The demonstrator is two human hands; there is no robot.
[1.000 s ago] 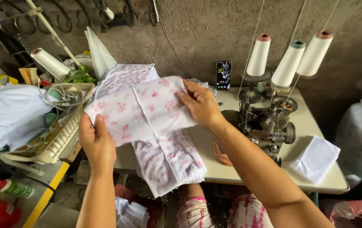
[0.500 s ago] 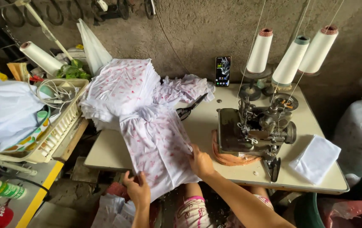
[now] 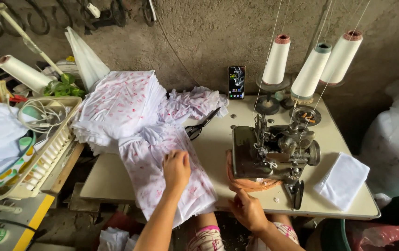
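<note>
- Left hand (image 3: 176, 168): flat, fingers spread, pressing white pink-printed fabric piece (image 3: 162, 181) onto beige desk (image 3: 106, 179).
- Right hand (image 3: 247, 210): fingers curled at desk edge, beneath orange cloth (image 3: 250, 185); grip unclear.

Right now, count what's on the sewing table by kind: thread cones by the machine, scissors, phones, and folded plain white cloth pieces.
Thread cones by the machine: 3
Scissors: 1
Phones: 1
Folded plain white cloth pieces: 1
Total: 6

Dark upright phone screen (image 3: 236, 82) leans against wall.
</note>
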